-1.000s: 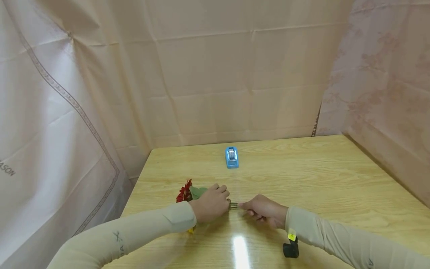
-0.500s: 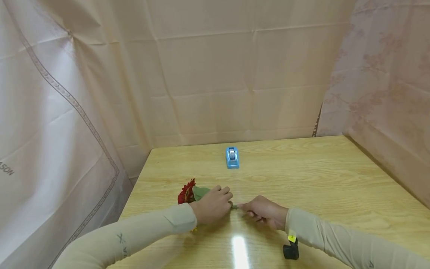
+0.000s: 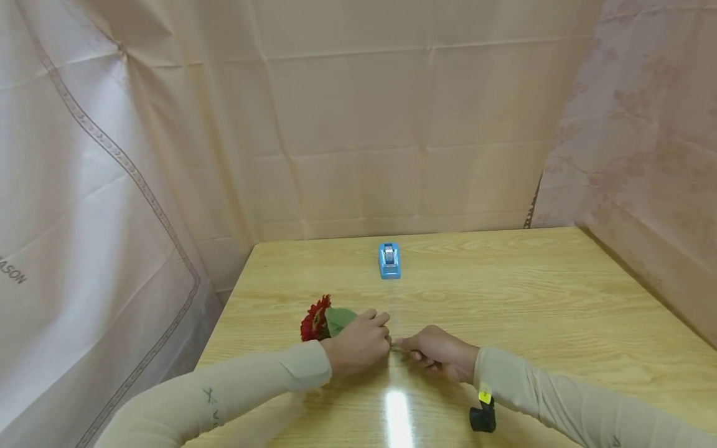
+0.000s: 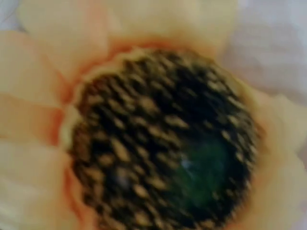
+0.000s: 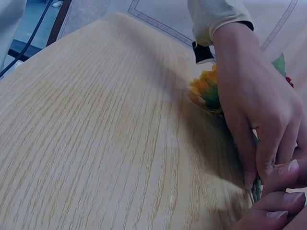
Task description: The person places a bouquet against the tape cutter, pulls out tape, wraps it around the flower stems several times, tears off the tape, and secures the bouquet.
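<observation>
Over the shiny wood-grain table, before pale sheeting, flowers.

Table glossy wood-grain; tape dispenser shiny plastic; sleeves matt cloth; flower centre rough.

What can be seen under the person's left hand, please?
Parts of green stems show beneath the left hand, with a yellow flower peeking out at one side. The hand covers the rest there, so anything else beneath cannot be seen.
</observation>
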`<state>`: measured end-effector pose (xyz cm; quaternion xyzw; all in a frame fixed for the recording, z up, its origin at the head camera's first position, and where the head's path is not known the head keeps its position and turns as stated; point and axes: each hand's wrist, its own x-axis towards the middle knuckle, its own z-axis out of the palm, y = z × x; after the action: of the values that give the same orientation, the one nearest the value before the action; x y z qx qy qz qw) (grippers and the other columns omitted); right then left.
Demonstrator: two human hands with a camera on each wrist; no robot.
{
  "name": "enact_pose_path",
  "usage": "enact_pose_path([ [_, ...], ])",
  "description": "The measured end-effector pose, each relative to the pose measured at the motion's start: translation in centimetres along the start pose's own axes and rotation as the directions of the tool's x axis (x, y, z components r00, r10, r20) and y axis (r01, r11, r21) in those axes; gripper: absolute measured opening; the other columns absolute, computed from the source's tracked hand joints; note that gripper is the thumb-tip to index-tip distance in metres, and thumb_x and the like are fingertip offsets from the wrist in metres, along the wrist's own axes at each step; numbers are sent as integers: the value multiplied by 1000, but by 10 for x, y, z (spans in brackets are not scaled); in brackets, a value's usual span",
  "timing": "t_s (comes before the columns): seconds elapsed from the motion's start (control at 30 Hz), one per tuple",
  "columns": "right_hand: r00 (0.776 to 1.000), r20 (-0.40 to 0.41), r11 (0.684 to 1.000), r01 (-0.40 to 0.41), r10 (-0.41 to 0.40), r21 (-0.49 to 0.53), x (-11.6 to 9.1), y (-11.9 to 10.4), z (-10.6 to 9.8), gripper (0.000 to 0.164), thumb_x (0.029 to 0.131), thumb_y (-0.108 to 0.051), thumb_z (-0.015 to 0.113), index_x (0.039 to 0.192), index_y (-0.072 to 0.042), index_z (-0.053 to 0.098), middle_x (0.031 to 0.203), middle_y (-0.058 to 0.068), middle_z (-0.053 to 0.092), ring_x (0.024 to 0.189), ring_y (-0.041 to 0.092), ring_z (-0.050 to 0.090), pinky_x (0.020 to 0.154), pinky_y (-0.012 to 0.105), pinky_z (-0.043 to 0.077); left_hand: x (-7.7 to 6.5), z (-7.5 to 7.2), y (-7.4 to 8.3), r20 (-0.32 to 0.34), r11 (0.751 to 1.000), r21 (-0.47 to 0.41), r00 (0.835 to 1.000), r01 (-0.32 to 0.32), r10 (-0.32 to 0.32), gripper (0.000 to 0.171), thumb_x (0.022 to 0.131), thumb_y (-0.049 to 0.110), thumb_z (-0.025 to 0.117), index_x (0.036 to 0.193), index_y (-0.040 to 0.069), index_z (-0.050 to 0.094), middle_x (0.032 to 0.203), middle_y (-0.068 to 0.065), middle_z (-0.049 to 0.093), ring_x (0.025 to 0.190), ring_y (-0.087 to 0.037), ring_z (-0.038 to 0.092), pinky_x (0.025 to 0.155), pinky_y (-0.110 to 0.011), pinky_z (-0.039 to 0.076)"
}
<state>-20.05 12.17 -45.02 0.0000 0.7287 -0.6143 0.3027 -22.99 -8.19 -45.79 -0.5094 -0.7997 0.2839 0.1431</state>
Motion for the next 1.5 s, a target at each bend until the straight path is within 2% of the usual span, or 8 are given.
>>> enact_pose_path([
  [0.27, 1000, 8, 1000, 7, -7, -10, -1, 1, 1, 37, 102, -22, 62, 67, -13, 55, 59, -5, 46, 50, 6, 30, 47, 19, 25, 1, -1, 4, -5, 988, -132, 997, 77, -79, 18, 95, 30, 75, 108, 19, 80, 97, 5, 71, 88, -15, 40, 76, -26, 33],
  [0.43, 1000, 2, 1000, 17, -17, -22, -2, 0, 1, 35, 101, -22, 62, 68, -12, 56, 60, -5, 47, 51, 7, 30, 47, 19, 25, 2, -3, 2, -17, 960, -251, 991, 122, -131, 7, 94, 25, 75, 94, 20, 80, 82, 7, 69, 82, -15, 37, 74, -27, 29],
  [0.7, 997, -53, 994, 49, -54, -95, -1, -1, 6, 40, 101, -25, 63, 64, -12, 55, 58, -5, 46, 51, 8, 34, 48, 21, 26, 3, -7, -2, 66, 857, -457, 970, 237, -233, 10, 91, 14, 76, 95, 21, 83, 79, 10, 69, 78, -14, 34, 73, -26, 27],
  [0.9, 992, -119, 991, 24, -40, -135, -1, -1, 10, 38, 102, -24, 63, 70, -5, 66, 56, -4, 45, 51, 9, 34, 50, 22, 28, -2, -8, -3, 88, 760, -584, 953, 286, -291, 13, 89, 8, 75, 96, 17, 83, 75, 11, 64, 77, -13, 33, 73, -26, 27],
  [1.07, 980, -194, 991, 20, -45, -132, -2, 1, 15, 36, 102, -24, 64, 75, 0, 71, 55, -3, 46, 51, 10, 33, 50, 23, 29, -3, -7, -4, 114, 718, -622, 943, 312, -311, 17, 87, 7, 76, 99, 16, 83, 74, 13, 65, 76, -13, 33, 72, -26, 27],
  [1.2, 970, -233, 991, 34, -64, -132, -4, 1, 18, 40, 101, -25, 66, 67, -5, 65, 58, -1, 51, 53, 11, 36, 54, 25, 32, 0, -9, -6, 117, 720, -618, 942, 317, -315, 12, 87, 11, 76, 95, 16, 83, 67, 13, 62, 73, -12, 34, 70, -26, 28],
  [1.37, 960, -263, 990, 59, -91, -126, -6, 0, 20, 45, 101, -26, 67, 60, -10, 55, 59, 1, 51, 57, 14, 38, 60, 29, 35, 7, -10, -7, 103, 746, -581, 939, 325, -329, 15, 92, 14, 72, 80, 16, 80, 58, 10, 53, 68, -13, 35, 67, -26, 28],
  [1.5, 956, -276, 990, 65, -97, -122, -6, 1, 19, 44, 100, -25, 68, 61, -10, 55, 56, 0, 48, 60, 16, 41, 65, 32, 37, 10, -10, -6, 125, 728, -589, 929, 352, -348, 13, 91, 12, 72, 82, 16, 81, 58, 11, 49, 70, -13, 37, 68, -26, 29],
])
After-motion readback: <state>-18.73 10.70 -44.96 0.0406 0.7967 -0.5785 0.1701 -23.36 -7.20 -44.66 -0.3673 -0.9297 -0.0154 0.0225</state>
